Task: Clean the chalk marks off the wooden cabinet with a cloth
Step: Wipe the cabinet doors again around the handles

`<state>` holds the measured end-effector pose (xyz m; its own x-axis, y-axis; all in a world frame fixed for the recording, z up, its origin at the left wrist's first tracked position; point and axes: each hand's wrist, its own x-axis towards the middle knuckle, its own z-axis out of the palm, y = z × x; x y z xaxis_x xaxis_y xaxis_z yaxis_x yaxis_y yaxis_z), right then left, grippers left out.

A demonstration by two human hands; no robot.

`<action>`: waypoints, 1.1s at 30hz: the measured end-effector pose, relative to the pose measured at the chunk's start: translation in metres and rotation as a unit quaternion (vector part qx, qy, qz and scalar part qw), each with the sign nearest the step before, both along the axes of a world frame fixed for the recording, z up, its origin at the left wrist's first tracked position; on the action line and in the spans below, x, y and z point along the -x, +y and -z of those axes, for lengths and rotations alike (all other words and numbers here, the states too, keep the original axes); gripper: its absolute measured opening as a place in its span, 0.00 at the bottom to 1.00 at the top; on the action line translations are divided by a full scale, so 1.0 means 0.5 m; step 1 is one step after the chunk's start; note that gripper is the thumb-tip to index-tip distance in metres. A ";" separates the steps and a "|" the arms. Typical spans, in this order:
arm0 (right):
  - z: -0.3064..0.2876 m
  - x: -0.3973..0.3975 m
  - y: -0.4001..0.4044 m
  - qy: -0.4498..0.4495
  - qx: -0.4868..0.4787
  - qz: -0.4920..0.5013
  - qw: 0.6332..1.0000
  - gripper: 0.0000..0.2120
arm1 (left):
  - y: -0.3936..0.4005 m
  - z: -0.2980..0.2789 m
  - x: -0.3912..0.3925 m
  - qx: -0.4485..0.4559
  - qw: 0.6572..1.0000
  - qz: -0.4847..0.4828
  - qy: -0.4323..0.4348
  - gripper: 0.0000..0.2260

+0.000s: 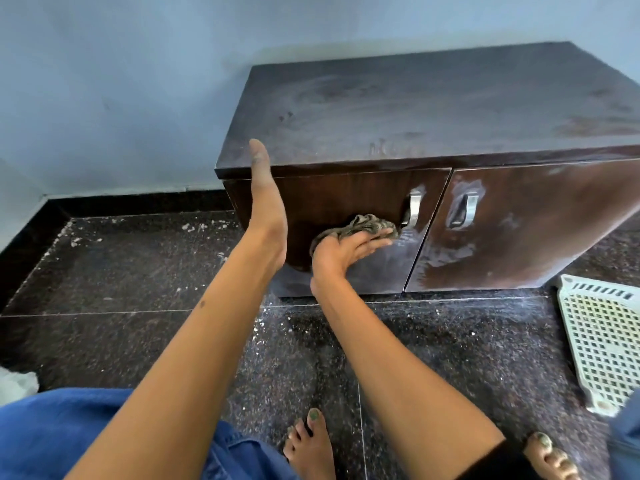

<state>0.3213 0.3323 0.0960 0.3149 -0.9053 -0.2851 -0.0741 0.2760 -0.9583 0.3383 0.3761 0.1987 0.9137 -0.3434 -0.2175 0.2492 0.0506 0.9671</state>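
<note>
Our right hand [341,252] presses a crumpled cloth [363,226] flat-fingered against the left door [346,202] of a dark wooden cabinet [415,109], just beside its metal handle [412,207]. Our left hand [265,206] rests open, fingers straight, on the cabinet's left front corner. Pale chalk smears [446,252] show on both doors and the top. We see a white basket [604,337] lying on the floor [138,271] at right.

The cabinet [415,109] is dark wood, glossy on its doors and dulled by whitish chalky smears on top. Its two handles [414,207] are shiny metal, and the crumpled cloth [363,225] beside them looks coarse and matt. Right of the cabinet lies a pale plastic basket [609,341] on speckled polished stone floor [138,271].
</note>
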 end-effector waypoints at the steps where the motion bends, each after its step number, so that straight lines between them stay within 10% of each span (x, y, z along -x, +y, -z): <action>1: -0.028 0.002 0.001 -0.022 -0.040 -0.010 0.999 0.40 | 0.001 0.004 0.011 -0.030 0.999 0.007 -0.019 0.40; 4: -0.046 0.011 0.012 -0.053 0.010 -0.050 0.997 0.40 | -0.003 0.019 0.025 -0.200 0.972 0.031 -0.117 0.43; 8: 0.015 0.043 0.018 0.001 0.176 -0.117 0.977 0.39 | 0.014 0.083 0.075 -0.444 0.787 0.036 -0.427 0.33; 14: 0.032 0.054 -0.035 0.014 -0.137 -0.107 0.985 0.36 | 0.045 0.133 0.055 -0.554 0.510 0.132 -0.645 0.30; 33: 0.022 0.074 -0.117 0.008 -0.101 -0.038 0.994 0.38 | 0.077 0.133 0.017 -0.590 0.470 0.164 -0.635 0.30</action>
<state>0.2843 0.2736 0.0853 0.3744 -0.8025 -0.4645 -0.1165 0.4562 -0.8822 0.3300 0.4148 0.1319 0.5041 -0.8360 0.2167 -0.7604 -0.5486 -0.3478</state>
